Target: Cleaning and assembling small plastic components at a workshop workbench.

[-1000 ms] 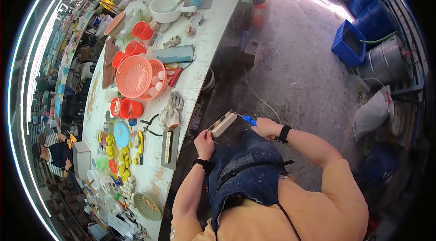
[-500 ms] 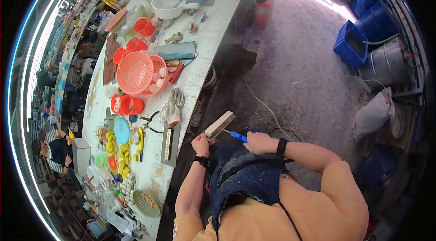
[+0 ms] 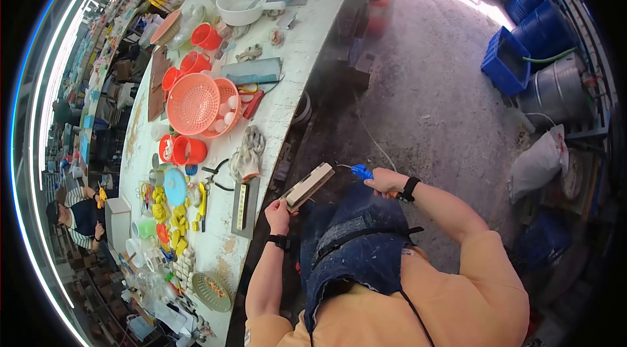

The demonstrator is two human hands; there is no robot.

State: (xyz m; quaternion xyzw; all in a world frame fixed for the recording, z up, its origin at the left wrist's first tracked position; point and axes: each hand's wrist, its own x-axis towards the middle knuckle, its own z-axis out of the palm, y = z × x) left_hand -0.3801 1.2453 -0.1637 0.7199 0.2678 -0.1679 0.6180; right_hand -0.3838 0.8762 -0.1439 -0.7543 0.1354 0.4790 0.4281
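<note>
My left hand (image 3: 278, 215) grips one end of a long cream-coloured block (image 3: 309, 185), tilted up and away from me beside the table edge. A darker groove runs along its side. In my right hand (image 3: 386, 181) is a blue air blow gun (image 3: 361, 172), fingers wrapped round its handle. The gun's thin metal nozzle points left toward the block's far end, with a gap between them. A thin pale hose (image 3: 375, 140) runs from the floor up to my right hand. Both hands are above my dark blue apron (image 3: 356, 232).
On the white table (image 3: 290, 95) at left lie work gloves (image 3: 249, 154), a narrow strip on a grey plate (image 3: 241, 208), orange baskets (image 3: 193, 104), red cups and several yellow pieces (image 3: 176, 216). Blue drums (image 3: 545, 30) and a white sack (image 3: 537, 163) line the right. Another person (image 3: 81, 213) works far left.
My right hand has moved right and up, drawing the blow gun away from the block. The hose has shifted with it. My left hand has moved slightly left and down, turning the block.
</note>
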